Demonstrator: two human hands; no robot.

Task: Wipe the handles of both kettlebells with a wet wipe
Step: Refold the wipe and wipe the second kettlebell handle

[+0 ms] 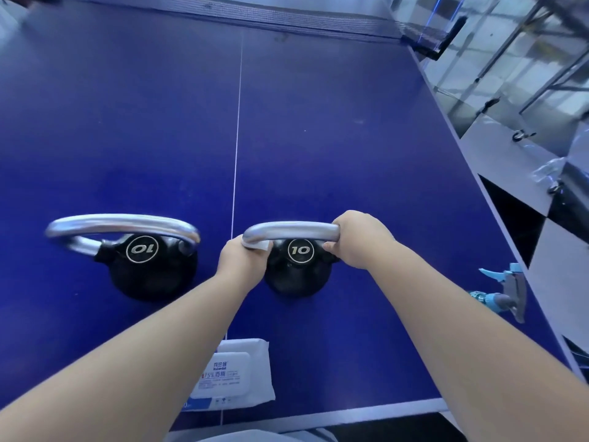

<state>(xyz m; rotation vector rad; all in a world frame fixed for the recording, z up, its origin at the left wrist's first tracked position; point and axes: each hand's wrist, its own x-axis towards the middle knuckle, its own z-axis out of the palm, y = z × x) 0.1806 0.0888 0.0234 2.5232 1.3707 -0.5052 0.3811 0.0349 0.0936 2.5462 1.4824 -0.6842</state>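
The blue table-tennis table [318, 138] carries everything, its net [287, 22] across the far end. 2 black kettlebells stand on it side by side near the person, one on each side of the white centre line. The left kettlebell [149, 269] is marked 10 and sits untouched, its chrome handle [121, 223] free. The right kettlebell [298, 272], also marked 10, is being worked on.

The right hand [357, 240] curls round the right end of that bell's chrome handle [293, 231] and appears to steady it. The left hand [243, 263] grips the handle's left bend with a white wet wipe [259, 246] pinched against the metal.

Judging by the marked 10 and the solid build, each bell is heavy and rigid and should not shift under rubbing. The smooth chrome probably turns slippery once damp, so a full wrap of the fingers suits it better than a fingertip pinch. The wipe is thin, soft and limp; bunching it round the bar should help it follow the curve.

A white wet-wipe pack [232, 374] lies at the near edge, between the forearms.
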